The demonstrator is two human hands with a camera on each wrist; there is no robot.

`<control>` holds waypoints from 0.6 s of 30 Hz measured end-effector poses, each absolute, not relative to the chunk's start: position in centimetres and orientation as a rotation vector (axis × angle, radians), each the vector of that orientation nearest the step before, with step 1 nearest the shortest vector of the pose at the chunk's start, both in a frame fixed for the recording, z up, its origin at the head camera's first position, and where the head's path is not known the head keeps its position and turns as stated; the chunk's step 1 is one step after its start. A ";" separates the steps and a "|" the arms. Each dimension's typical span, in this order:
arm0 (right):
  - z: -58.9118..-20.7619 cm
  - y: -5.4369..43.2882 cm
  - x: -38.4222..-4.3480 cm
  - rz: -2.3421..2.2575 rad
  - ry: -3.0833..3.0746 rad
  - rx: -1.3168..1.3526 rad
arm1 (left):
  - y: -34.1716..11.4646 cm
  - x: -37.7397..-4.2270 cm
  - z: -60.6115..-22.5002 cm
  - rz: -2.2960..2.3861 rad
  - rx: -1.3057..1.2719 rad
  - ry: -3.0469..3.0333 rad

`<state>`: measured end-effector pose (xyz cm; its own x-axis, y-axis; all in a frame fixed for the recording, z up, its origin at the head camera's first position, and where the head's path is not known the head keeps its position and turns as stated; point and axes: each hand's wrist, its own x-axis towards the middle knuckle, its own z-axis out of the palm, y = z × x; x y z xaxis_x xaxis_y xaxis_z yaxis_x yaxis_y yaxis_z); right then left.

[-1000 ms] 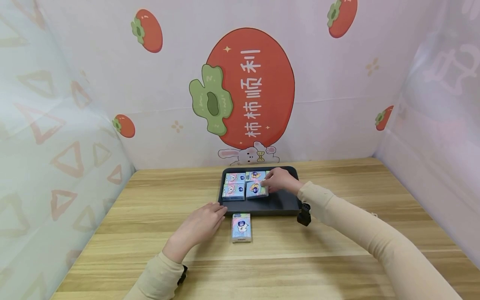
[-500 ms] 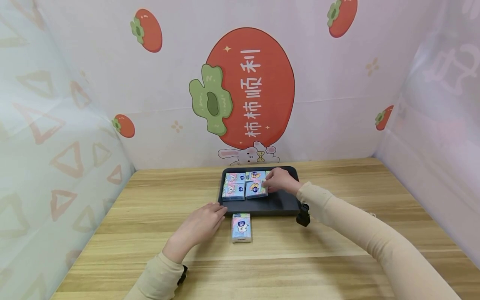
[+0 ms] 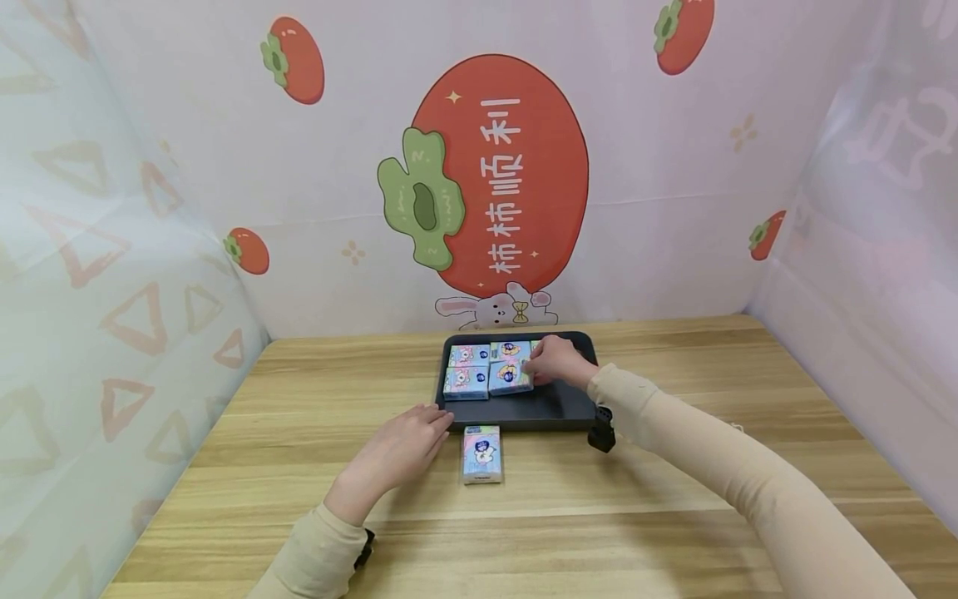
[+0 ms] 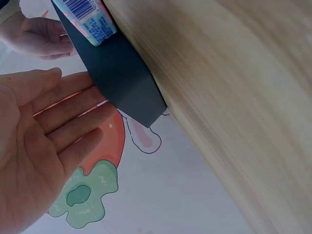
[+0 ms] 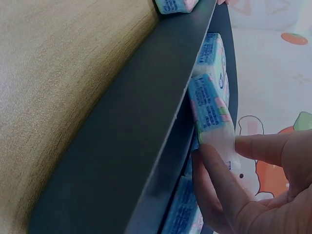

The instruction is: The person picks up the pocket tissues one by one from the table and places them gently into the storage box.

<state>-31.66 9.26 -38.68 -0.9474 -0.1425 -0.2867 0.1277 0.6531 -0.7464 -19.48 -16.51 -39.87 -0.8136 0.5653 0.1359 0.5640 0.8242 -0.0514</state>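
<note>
My right hand pinches one end of a small blue tissue pack inside the dark tray. In the right wrist view, thumb and fingers grip the end of this tissue pack, which sits tilted beside another pack. Several more packs lie flat in the tray, including two at its left side; one is partly hidden behind my right hand. My left hand touches the tray's front left corner, its fingers straight in the left wrist view, where the palm shows.
A single tissue pack lies on the wooden table just in front of the tray. Behind the table stands a fabric backdrop printed with persimmons and a rabbit. Similar printed sheets hang at both sides.
My right hand and the tissue pack it grips have shifted very slightly to the left. The left hand, the tray and the other packs stay in place.
</note>
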 end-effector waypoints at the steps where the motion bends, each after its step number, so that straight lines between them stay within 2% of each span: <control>1: -38.7 9.3 -31.7 -1.187 2.552 -0.015 | -16.5 -19.5 -39.9 0.017 -0.889 -2.863; 18: -39.2 9.1 -32.0 -1.101 2.574 -0.033 | -16.5 -19.4 -39.8 0.026 -0.898 -2.856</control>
<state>-31.98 9.07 -39.16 -0.9418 -0.1530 -0.2993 0.1109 0.6992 -0.7063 -19.45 -16.49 -39.78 -0.8100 0.5706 0.1352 0.5681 0.8207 -0.0609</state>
